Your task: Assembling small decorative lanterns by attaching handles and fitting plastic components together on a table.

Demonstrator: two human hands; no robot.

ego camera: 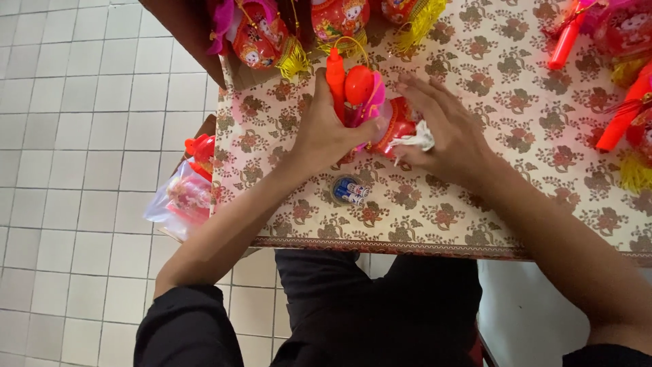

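Observation:
My left hand (324, 132) grips a red toy lantern (360, 95) with an orange-red handle and pink trim, holding it on the floral tablecloth (516, 109). My right hand (445, 132) rests on the lantern's red body (397, 122) from the right and pinches a small white cloth or paper (415, 141) against it. A small pack of batteries in clear wrap (349, 190) lies on the cloth just below my left hand.
Several more red lanterns with yellow tassels (299, 30) line the far edge, and others with orange-red handles (621, 81) sit at the right. A plastic-bagged toy (183, 197) lies in a box left of the table, above a white tiled floor (81, 136).

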